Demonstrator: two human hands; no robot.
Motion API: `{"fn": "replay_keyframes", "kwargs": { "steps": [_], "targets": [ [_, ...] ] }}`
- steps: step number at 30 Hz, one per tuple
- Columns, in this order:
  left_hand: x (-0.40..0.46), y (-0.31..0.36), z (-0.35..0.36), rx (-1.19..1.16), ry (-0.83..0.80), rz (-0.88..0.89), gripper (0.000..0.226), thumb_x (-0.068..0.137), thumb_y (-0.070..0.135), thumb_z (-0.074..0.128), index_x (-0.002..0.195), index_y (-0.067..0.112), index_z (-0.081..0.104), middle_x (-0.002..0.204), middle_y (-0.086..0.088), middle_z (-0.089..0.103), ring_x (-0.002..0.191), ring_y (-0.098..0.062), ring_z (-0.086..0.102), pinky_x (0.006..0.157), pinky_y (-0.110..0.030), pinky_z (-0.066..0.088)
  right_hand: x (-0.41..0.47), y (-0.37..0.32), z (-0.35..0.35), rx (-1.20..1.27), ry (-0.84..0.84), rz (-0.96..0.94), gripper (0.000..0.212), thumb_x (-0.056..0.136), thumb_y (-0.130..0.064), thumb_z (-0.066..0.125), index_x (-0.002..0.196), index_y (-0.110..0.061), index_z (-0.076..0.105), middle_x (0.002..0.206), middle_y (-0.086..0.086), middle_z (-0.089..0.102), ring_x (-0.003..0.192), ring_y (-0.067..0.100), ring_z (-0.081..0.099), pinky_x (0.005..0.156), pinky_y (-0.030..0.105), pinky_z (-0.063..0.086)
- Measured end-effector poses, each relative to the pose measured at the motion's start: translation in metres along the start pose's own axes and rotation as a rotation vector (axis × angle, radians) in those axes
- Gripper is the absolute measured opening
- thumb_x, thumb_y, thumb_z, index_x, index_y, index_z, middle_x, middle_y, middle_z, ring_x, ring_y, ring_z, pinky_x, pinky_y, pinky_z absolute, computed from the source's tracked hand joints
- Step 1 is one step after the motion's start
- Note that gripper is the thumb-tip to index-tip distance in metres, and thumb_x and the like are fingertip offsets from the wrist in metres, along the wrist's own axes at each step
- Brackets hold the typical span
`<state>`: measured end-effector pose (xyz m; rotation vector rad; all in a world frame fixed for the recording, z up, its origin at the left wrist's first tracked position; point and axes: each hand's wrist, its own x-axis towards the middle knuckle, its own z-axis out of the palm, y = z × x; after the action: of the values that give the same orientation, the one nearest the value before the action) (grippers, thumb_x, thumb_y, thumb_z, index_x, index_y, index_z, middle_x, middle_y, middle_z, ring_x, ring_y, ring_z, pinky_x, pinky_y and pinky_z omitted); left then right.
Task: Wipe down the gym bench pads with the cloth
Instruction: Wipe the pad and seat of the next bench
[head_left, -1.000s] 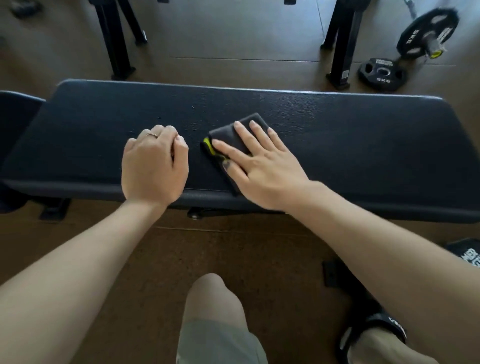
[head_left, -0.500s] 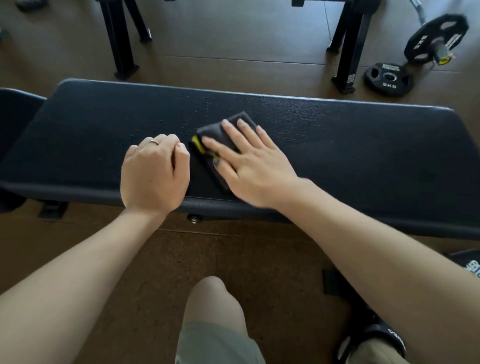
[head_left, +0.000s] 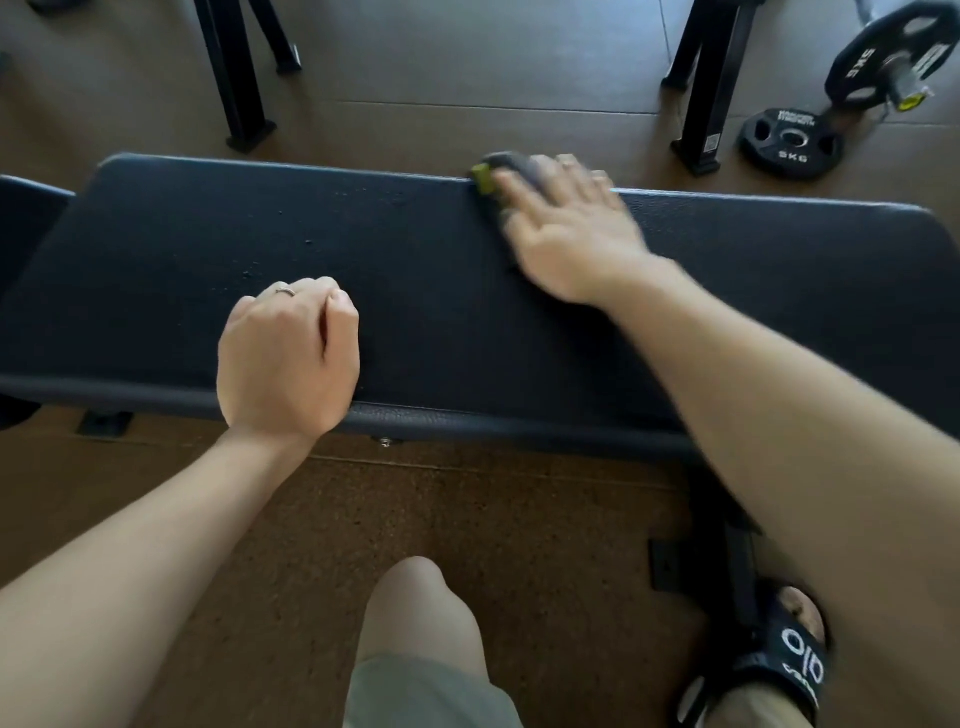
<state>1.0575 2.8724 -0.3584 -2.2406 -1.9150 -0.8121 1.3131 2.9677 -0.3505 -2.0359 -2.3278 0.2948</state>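
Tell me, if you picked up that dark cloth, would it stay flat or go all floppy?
Probably floppy: the cloth bends over the far edge of the bench pad under the flat right hand. It likely weighs little, since straight fingers alone push it. It seems to slide easily on the pad, though blur hides detail.

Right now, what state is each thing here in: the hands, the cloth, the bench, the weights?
Right hand: fingers straight, pressing the cloth at the pad's far edge; blurred.
Left hand: curled into a fist, holding nothing, resting on the pad's near side.
Cloth: flat under the right hand, yellow-green tag showing.
Bench pad: lying flat, small droplets or specks left of centre.
Weight plate: flat on the floor.
Second plate: mounted on a bar.
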Motion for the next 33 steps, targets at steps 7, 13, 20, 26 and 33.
{"fn": "replay_keyframes", "kwargs": {
  "steps": [7,13,20,26,33],
  "targets": [
    [-0.001,0.004,0.0,-0.011,0.04,0.004,0.036,0.103,0.018,0.03,0.067,0.021,0.036,0.059,0.017,0.027,0.057,-0.021,0.035,0.066,-0.035,0.029,-0.013,-0.002,0.002,0.0,0.002,0.243,0.06,0.108,-0.046,0.017,0.164,-0.028,0.009,0.172,0.01,0.002,0.158,0.033,-0.004,0.126,0.053,-0.008],
    [-0.001,0.001,-0.004,0.009,0.032,-0.002,0.038,0.103,0.02,0.03,0.066,0.017,0.039,0.06,0.006,0.035,0.059,-0.023,0.038,0.064,-0.034,0.026,-0.039,-0.116,0.022,0.07,-0.028,-0.222,0.057,0.109,-0.046,0.017,0.164,-0.034,0.007,0.173,0.002,-0.004,0.159,0.024,-0.008,0.127,0.046,-0.01],
    [-0.002,0.002,-0.002,-0.019,0.031,-0.014,0.037,0.101,0.019,0.031,0.065,0.021,0.037,0.057,0.016,0.029,0.056,-0.022,0.035,0.065,-0.034,0.026,-0.007,0.023,-0.003,0.0,-0.002,0.17,0.058,0.108,-0.047,0.017,0.164,-0.035,0.012,0.171,0.005,0.013,0.157,0.025,0.005,0.127,0.045,-0.004],
    [-0.003,0.003,-0.001,-0.01,0.032,-0.006,0.038,0.101,0.02,0.03,0.065,0.018,0.042,0.056,0.009,0.034,0.056,-0.024,0.039,0.063,-0.034,0.028,-0.073,-0.068,0.013,0.073,-0.039,-0.039,0.061,0.108,-0.047,0.018,0.165,-0.03,0.003,0.172,0.008,-0.008,0.158,0.029,-0.011,0.126,0.049,-0.012],
    [-0.002,0.001,-0.001,-0.002,0.023,-0.002,0.041,0.102,0.019,0.031,0.062,0.016,0.042,0.054,0.005,0.036,0.054,-0.025,0.04,0.061,-0.034,0.027,-0.103,-0.005,0.006,-0.001,-0.061,-0.086,0.056,0.109,-0.046,0.022,0.161,-0.046,0.003,0.172,-0.008,-0.008,0.158,0.013,-0.009,0.127,0.038,-0.009]
  ]
}}
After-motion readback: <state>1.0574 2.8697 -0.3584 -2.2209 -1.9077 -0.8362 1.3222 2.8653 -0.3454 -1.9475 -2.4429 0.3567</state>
